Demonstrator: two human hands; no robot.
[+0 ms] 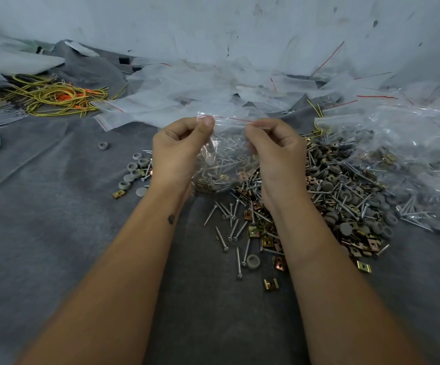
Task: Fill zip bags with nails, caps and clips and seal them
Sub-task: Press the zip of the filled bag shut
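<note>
A clear zip bag (226, 151) with a red line along its top hangs upright between my hands, holding nails, grey caps and brass clips at its bottom. My left hand (179, 151) pinches the bag's top left corner between thumb and fingers. My right hand (274, 151) pinches the top edge near the right end. Under and right of my right hand lies a big pile of nails, caps and clips (340, 196) on the grey cloth (55, 233).
Empty zip bags (187, 96) lie scattered at the back. Filled clear bags (419, 154) are heaped at the right. Yellow and orange wire ties (55, 96) lie at the back left. A few loose grey caps (134, 169) sit left of my left hand.
</note>
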